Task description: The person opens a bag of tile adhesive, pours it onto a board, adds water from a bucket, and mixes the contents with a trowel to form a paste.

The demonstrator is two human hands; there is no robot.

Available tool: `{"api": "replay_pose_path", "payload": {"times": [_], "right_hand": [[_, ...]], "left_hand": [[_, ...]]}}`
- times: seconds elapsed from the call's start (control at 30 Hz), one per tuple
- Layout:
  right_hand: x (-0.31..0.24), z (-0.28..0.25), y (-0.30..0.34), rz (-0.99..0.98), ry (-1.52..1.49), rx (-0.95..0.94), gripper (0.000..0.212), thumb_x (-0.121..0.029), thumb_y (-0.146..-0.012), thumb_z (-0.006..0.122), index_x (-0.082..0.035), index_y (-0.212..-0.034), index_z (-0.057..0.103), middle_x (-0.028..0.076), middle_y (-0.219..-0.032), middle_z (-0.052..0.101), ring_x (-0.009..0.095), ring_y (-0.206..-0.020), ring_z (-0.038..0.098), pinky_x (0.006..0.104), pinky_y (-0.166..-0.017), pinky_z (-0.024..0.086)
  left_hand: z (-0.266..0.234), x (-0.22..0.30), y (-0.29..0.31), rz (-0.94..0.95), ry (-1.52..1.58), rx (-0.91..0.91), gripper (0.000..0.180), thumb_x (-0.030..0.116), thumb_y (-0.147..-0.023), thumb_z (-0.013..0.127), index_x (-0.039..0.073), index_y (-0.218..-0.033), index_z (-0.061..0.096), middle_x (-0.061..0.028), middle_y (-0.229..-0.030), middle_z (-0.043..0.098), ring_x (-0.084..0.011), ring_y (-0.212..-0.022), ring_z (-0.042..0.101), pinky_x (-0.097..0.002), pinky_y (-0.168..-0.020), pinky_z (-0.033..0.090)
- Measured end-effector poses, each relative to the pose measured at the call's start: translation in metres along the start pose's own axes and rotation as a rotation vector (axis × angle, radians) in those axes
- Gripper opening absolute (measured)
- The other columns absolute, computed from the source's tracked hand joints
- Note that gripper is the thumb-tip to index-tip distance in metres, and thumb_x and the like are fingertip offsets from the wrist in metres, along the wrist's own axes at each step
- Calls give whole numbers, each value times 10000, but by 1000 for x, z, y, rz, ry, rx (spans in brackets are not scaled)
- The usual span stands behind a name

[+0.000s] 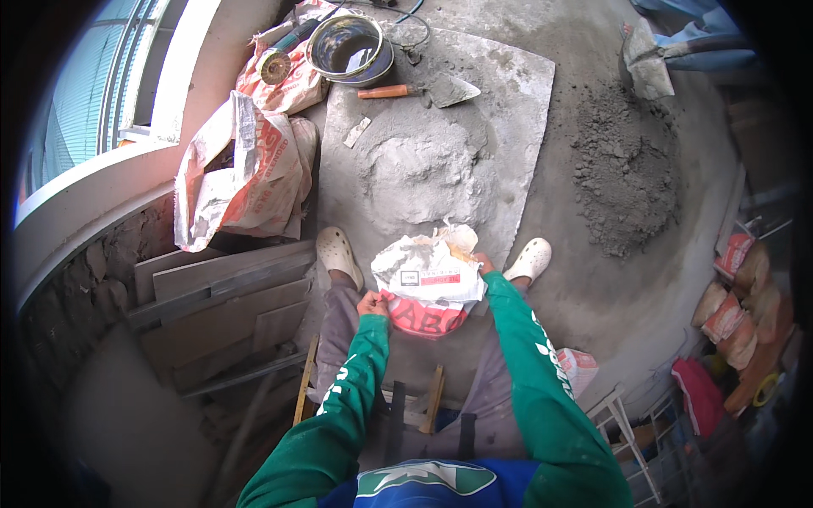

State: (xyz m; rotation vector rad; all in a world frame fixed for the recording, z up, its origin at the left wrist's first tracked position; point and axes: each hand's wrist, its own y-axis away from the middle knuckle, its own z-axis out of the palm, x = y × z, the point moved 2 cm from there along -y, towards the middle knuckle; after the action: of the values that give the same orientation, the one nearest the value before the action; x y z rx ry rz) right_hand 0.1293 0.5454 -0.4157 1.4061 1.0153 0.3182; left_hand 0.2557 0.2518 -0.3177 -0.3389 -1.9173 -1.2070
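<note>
A white and red paper bag (428, 284) with its top edge crumpled stands between my feet. At its left side my left hand (373, 305) has its fingers closed on the bag's edge. Higher up on the opposite side, my right hand (484, 264) grips the bag too, its fingertips partly hidden behind the paper. Just beyond the bag, a heap of pale grey powder (423, 169) spreads over a flat grey board (529, 93). Behind the heap lies a trowel (453, 90) with an orange handle.
A bucket (373, 74) stands at the board's far edge beside an angle grinder (288, 49). Red and white sacks (267, 182) slump at the left, above stacked boards (224, 322). A dark rubble pile (627, 173) lies at right, near another person's blue-clad leg (711, 42).
</note>
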Motion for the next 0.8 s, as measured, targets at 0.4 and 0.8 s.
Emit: {"api": "replay_pose_path", "payload": {"times": [0.4, 0.8], "right_hand": [[-5, 42, 112, -210, 230, 162, 256, -283, -795, 693, -44, -872, 746, 279, -877, 677, 468, -840, 674, 525, -725, 526], [37, 71, 186, -450, 435, 146, 247, -282, -799, 669, -44, -819, 735, 236, -783, 676, 412, -744, 686, 515, -658, 525]], "left_hand": [[-45, -37, 38, -54, 44, -10, 232, -154, -843, 494, 35, -755, 596, 9, -715, 630, -45, -618, 507, -213, -536, 388], [-89, -69, 101, 30, 210, -120, 93, -51, -827, 600, 28, -783, 622, -6, -759, 650, -39, -595, 481, -218, -515, 368]]}}
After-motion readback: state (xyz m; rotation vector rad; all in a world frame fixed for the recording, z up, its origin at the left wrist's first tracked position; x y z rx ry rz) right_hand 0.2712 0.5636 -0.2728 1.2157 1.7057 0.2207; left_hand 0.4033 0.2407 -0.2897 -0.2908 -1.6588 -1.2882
